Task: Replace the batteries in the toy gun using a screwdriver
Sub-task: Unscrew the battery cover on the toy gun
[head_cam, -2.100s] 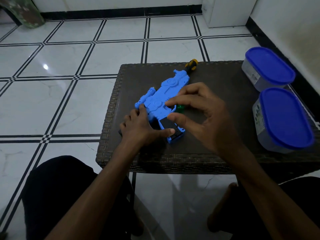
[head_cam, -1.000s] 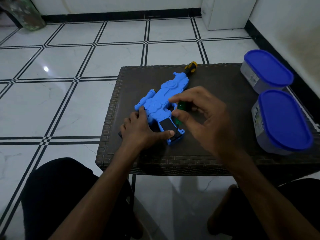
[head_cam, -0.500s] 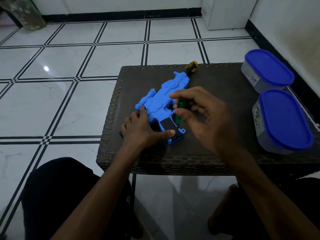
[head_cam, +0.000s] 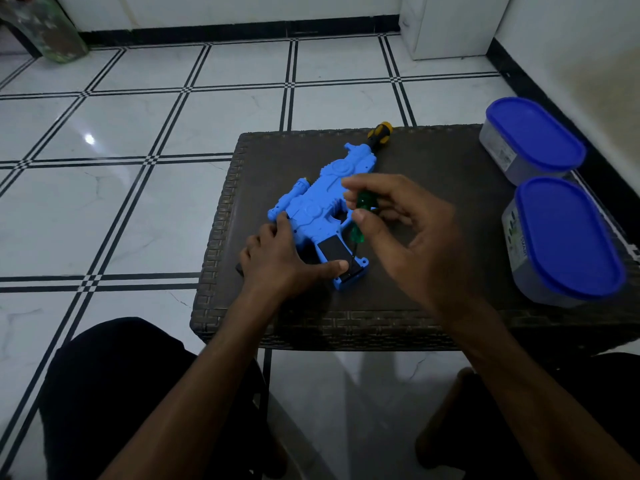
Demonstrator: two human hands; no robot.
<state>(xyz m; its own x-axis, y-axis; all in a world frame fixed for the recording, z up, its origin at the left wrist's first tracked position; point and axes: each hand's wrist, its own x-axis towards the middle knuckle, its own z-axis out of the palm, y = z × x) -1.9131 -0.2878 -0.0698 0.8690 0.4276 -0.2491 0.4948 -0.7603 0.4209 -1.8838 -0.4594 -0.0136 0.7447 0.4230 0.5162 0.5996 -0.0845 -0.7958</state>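
On the dark wicker table over white tiles, two blue-lidded tubs sit beyond the right hand, whose fingers pinch a green screwdriver tip-down on the blue toy gun, its grip pinned under the left hand.

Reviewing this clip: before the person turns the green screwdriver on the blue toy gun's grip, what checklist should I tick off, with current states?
1. Blue plastic toy gun lies flat on the dark woven table: ok.
2. Left hand presses the toy gun down, thumb on the black battery cover: ok.
3. Right hand pinches the green-handled screwdriver: ok.
4. Tip seated in the screw head: cannot tell.
5. Two blue-lidded containers stand apart from the work: ok.
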